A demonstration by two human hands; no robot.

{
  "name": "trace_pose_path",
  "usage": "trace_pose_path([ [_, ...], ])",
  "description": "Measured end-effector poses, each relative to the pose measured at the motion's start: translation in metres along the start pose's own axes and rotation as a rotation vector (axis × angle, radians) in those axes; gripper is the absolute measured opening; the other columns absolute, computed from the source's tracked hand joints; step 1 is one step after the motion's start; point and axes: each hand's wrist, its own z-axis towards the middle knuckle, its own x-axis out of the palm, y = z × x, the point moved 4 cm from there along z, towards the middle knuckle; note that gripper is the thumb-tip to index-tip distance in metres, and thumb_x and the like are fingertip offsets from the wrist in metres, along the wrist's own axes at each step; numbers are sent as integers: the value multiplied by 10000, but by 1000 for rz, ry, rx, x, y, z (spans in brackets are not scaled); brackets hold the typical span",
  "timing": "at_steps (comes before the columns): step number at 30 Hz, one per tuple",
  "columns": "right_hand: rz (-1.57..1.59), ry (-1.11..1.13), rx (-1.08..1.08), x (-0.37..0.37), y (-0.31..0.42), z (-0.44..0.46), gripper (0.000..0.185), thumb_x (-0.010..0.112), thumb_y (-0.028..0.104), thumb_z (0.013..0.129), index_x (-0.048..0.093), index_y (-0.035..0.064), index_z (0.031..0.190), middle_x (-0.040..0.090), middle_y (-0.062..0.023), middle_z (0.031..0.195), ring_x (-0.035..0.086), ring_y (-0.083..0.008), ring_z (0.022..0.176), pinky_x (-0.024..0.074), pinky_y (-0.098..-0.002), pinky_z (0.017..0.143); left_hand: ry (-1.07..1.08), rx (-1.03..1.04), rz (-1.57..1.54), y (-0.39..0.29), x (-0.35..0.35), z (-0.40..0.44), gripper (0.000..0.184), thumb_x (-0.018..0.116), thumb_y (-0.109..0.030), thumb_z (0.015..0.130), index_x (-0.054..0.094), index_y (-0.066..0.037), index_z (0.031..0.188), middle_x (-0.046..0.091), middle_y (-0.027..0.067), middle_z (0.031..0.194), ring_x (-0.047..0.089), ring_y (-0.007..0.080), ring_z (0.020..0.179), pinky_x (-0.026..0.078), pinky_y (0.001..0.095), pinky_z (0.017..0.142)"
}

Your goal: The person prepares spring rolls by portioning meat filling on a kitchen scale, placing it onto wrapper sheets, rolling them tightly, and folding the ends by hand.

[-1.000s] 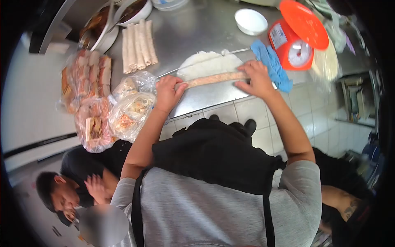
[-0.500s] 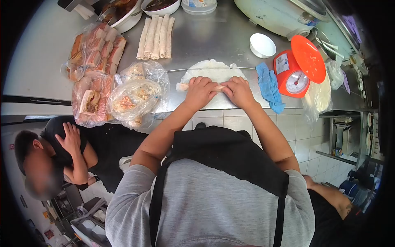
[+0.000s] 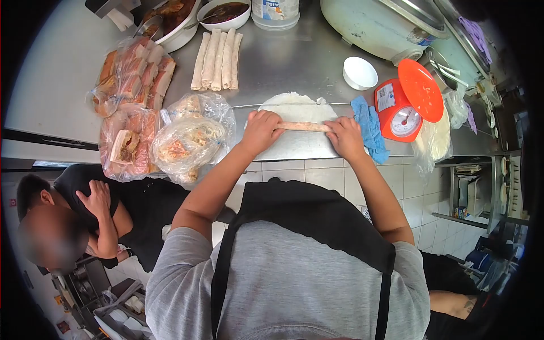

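Observation:
A thin, pale round wrapper lies on the steel counter. Along its near part runs a long, pinkish roll of filling. My left hand has its thumb and fingers closed around the roll's left end. At the right end, my right hand grips it in the same way. Several finished pale rolls lie side by side farther back on the left. To the right of my right hand is a crumpled blue cloth.
Bags of meat slabs and a bag of shredded filling lie left. A white bowl and red scale stand right. Behind are a sauce bowl and a tub. A person sits at the lower left.
My hands came together at the middle of the roll, then moved apart to its two ends. The camera view has also shifted.

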Motion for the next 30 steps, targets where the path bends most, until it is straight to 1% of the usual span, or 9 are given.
trace_pose_path([
  [3,49,44,68,-2,-9,2,175,644,190,724,634,151,894,562,-21,915,489,-234,915,347,-371,786,-95,80,-3,0,-8,3,144,686,-210,690,616,-152,802,556,-15,813,510,193,844,312,359,778],
  [6,149,180,143,3,-18,11,163,606,186,759,625,146,917,576,-32,933,489,-248,926,347,-375,793,0,17,35,4,-8,13,92,661,-214,718,618,-154,773,565,-24,783,510,196,841,307,356,762],
  [9,34,229,203,4,-19,22,159,575,163,771,608,133,923,568,-44,927,492,-253,927,358,-384,786,32,-1,19,11,-6,24,83,637,-235,738,626,-153,743,570,-26,790,509,193,832,302,357,751],
  [12,-118,-22,214,-1,0,29,152,563,123,761,596,123,910,554,-64,921,494,-259,927,371,-388,775,158,-75,10,13,-7,33,86,620,-218,759,629,-135,736,560,-3,753,494,197,817,294,348,752],
  [16,30,-43,-60,14,19,34,178,615,132,726,595,122,903,534,-68,912,493,-261,915,378,-387,773,123,27,77,13,-8,38,64,619,-188,750,623,-129,774,565,5,794,491,208,844,304,363,745],
  [18,68,-28,-44,14,25,34,222,642,163,713,599,127,928,533,-59,909,491,-258,908,378,-385,778,119,25,113,8,-6,40,106,625,-185,738,627,-126,825,565,14,826,487,214,862,314,371,750],
  [21,86,4,-46,18,22,36,285,671,203,697,602,140,966,531,-48,910,486,-255,903,377,-382,786,-55,131,22,-7,11,39,211,652,-164,699,630,-112,903,559,38,864,484,226,895,343,382,767],
  [24,82,49,-40,25,17,36,304,677,215,692,606,155,982,531,-43,912,485,-253,906,376,-382,789,-6,126,-141,-23,22,38,276,666,-139,677,629,-96,948,556,60,882,492,242,909,373,382,797],
  [30,109,88,-50,19,23,43,291,668,207,687,612,149,967,530,-46,901,486,-251,902,373,-384,780,118,51,-202,-14,29,44,272,674,-139,673,637,-87,938,562,69,897,505,265,909,396,386,816],
])
